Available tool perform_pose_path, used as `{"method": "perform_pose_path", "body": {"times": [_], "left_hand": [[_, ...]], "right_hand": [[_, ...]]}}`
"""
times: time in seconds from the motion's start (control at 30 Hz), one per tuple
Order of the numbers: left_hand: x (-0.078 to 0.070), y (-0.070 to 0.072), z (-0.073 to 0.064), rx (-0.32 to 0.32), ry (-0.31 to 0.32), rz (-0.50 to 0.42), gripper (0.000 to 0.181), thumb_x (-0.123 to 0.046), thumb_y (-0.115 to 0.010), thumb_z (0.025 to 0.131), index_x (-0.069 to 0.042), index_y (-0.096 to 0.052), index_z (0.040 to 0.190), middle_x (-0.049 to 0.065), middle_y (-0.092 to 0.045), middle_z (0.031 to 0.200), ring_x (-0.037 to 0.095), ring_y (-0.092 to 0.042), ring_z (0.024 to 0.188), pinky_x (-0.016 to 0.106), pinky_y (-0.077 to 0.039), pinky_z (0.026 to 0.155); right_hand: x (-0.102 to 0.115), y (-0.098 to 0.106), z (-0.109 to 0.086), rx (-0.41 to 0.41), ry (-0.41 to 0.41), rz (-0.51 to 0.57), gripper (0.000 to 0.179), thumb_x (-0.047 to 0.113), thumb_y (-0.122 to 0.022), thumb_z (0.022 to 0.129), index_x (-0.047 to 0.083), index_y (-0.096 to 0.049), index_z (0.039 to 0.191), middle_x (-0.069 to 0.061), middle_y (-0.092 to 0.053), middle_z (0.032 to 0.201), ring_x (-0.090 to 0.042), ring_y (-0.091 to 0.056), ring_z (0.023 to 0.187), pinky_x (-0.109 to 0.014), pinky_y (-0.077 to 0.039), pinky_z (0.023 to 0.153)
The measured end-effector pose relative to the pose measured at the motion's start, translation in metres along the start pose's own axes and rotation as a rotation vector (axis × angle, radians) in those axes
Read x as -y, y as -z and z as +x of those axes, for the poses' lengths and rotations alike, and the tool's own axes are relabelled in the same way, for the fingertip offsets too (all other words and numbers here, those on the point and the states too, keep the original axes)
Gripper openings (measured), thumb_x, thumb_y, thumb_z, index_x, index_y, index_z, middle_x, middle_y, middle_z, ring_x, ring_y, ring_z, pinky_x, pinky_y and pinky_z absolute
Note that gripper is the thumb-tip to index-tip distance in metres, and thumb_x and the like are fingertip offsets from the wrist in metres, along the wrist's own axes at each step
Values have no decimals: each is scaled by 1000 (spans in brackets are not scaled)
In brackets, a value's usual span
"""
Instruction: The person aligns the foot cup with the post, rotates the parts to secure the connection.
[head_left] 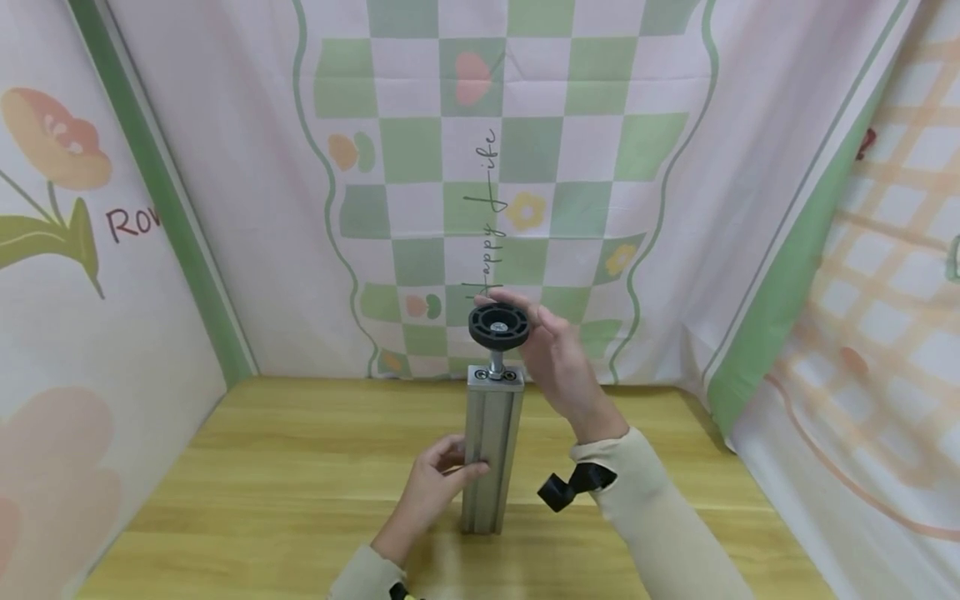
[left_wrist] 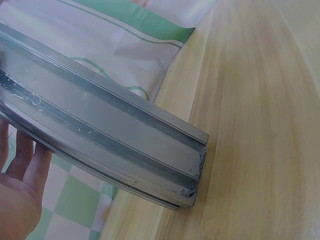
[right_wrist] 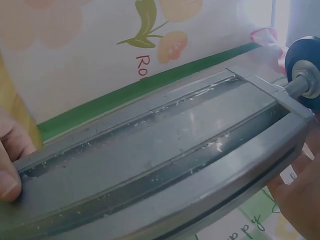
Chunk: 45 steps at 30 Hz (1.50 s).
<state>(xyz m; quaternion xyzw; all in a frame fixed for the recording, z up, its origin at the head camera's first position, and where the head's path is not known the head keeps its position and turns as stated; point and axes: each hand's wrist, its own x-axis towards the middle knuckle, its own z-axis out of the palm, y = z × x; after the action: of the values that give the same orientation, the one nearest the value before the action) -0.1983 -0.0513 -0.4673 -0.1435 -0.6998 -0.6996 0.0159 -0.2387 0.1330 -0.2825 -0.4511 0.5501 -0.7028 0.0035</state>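
Note:
An aluminium profile [head_left: 491, 450] stands upright on the wooden table, long grooves running down its faces. From its top end plate rises a levelling foot with a threaded stem and a round black pad [head_left: 498, 336]. My left hand [head_left: 435, 487] grips the profile around mid-height, thumb on the near face and fingers behind. In the left wrist view, the profile's lower end [left_wrist: 192, 175] looks rough at the edge. My right hand [head_left: 558, 367] is beside the black pad, its fingers reaching loosely behind the rim. White flecks dot the profile's grooves [right_wrist: 220, 142] in the right wrist view.
The wooden table [head_left: 300, 467] spreads around the profile. A printed cloth [head_left: 420, 150] hangs at the back, with more patterned cloth on the left [head_left: 105, 275] and right [head_left: 862, 333]. A black strap with a small block [head_left: 573, 485] sits on my right sleeve.

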Motion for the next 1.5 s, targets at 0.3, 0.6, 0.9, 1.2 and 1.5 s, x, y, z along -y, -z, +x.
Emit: {"method": "perform_pose_path", "body": {"times": [0.3,0.6,0.9,1.2,1.5], "left_hand": [[1,1,0,4,-5,-13,44,-24,-82,84,-8,-67,122,8,-69,107,25,-65,104,30,-55,91],[2,0,0,-6,-16,-16,43,-22,-83,83,-7,-67,120,9,-69,105,25,-66,102,30,-55,91],[2,0,-1,-6,9,-15,42,-22,-83,84,-6,-67,119,8,-69,106,24,-65,103,30,-55,91],[1,0,-1,-9,17,-9,43,-23,-83,84,-6,-66,119,8,-69,106,24,-65,103,30,-55,91],[1,0,0,-9,3,-14,41,-21,-83,84,-6,-67,118,8,-69,105,24,-65,102,29,-55,91]], "right_hand": [[-5,-3,2,-74,-50,73,42,34,-30,106,21,-58,133,-12,-57,139,-32,-42,137,-53,-20,115],[-9,-7,-2,-152,-29,60,37,37,-36,103,21,-58,129,-2,-64,128,-25,-52,127,-49,-22,115],[-8,-8,-13,-268,22,-132,30,25,-43,99,16,-51,126,-7,-59,118,-25,-54,117,-39,-32,112],[5,-22,-20,-383,-14,-199,22,14,-58,94,17,-46,113,-9,-50,121,-26,-54,108,-26,-52,83],[11,-34,-22,-431,-16,-341,27,13,-66,96,12,-43,110,-8,-43,129,-32,-51,115,-27,-57,69]]}}
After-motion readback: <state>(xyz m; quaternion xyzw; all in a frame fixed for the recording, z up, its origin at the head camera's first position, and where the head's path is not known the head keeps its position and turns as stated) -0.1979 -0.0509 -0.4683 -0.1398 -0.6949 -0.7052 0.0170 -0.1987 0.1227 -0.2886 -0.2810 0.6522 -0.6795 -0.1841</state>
